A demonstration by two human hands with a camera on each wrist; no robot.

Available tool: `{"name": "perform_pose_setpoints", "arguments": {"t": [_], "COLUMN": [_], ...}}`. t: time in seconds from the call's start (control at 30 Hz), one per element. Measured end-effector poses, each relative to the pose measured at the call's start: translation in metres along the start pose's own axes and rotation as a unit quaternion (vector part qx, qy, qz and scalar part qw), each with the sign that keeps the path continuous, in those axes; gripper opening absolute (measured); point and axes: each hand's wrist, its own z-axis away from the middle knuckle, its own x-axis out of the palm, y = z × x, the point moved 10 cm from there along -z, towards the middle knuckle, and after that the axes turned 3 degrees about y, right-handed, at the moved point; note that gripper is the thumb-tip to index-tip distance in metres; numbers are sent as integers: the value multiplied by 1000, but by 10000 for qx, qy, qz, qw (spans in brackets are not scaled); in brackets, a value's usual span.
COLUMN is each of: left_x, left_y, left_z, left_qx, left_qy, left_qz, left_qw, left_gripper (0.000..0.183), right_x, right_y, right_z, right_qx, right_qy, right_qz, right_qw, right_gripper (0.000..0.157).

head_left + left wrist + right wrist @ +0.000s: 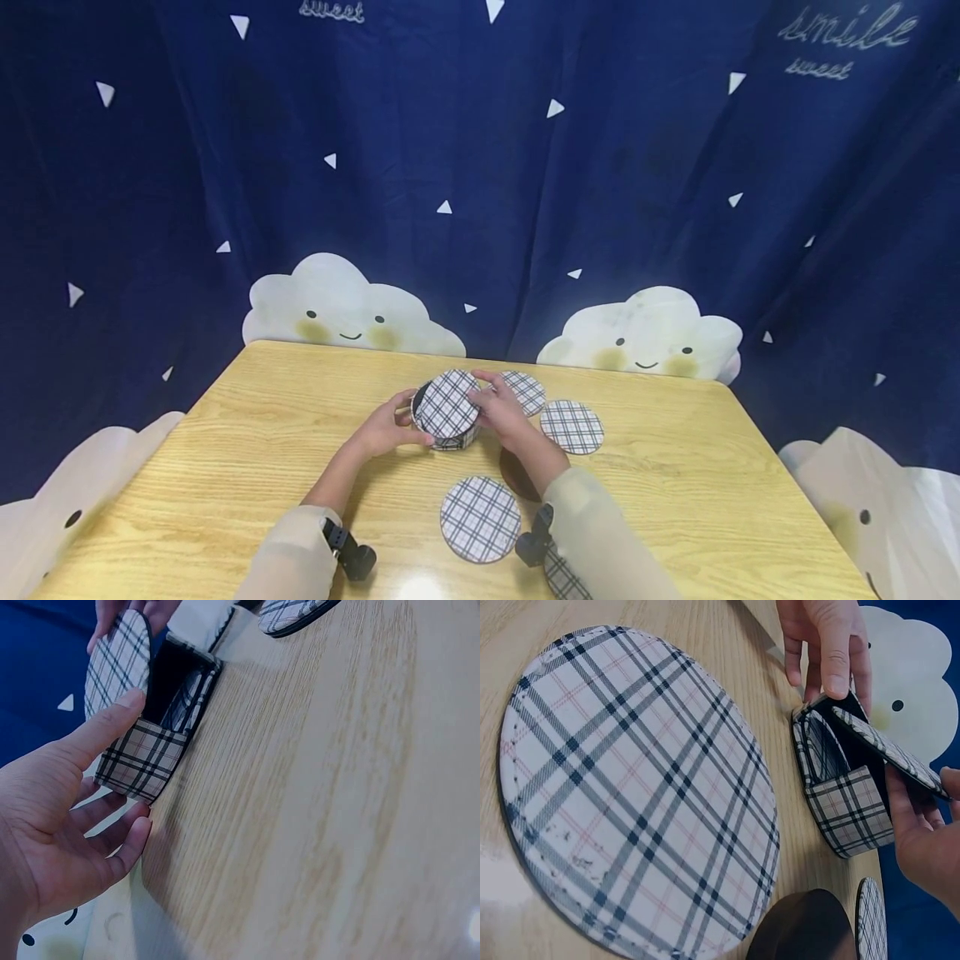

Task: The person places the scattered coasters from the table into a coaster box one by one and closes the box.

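A round plaid coaster holder (459, 442) with a dark inside and a slot in its wall stands toward the back of the table. My left hand (386, 429) grips it from the left; in the left wrist view the thumb lies at the rim and the fingers curl by the plaid wall (141, 763). Between thumb and fingers, my right hand (501, 410) pinches a round plaid coaster (448, 403). That coaster sits tilted over the holder's opening, partly covering it, as the right wrist view also shows. Whether other coasters lie inside is hidden.
Around the right arm lie several loose coasters: plaid side up at the back (525, 392), at the right (572, 427) and in front (480, 520). A dark brown one (517, 475) and another plaid one (564, 579) are partly under the arm. Behind the table hangs a blue curtain (487, 167).
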Motion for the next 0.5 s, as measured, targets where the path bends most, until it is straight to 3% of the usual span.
{"name": "perform_pose_setpoints", "arguments": {"t": [0.5], "left_x": [-1], "left_y": [5], "left_z": [3], "left_qx": [-1], "left_qy": [44], "left_qz": [-6], "left_qw": [10000], "left_gripper": [92], "right_x": [13], "right_y": [2], "right_z": [2], "right_qx": [62], "right_qy": [-160], "right_qz": [58], "right_qw": [9998], "right_gripper": [46]}}
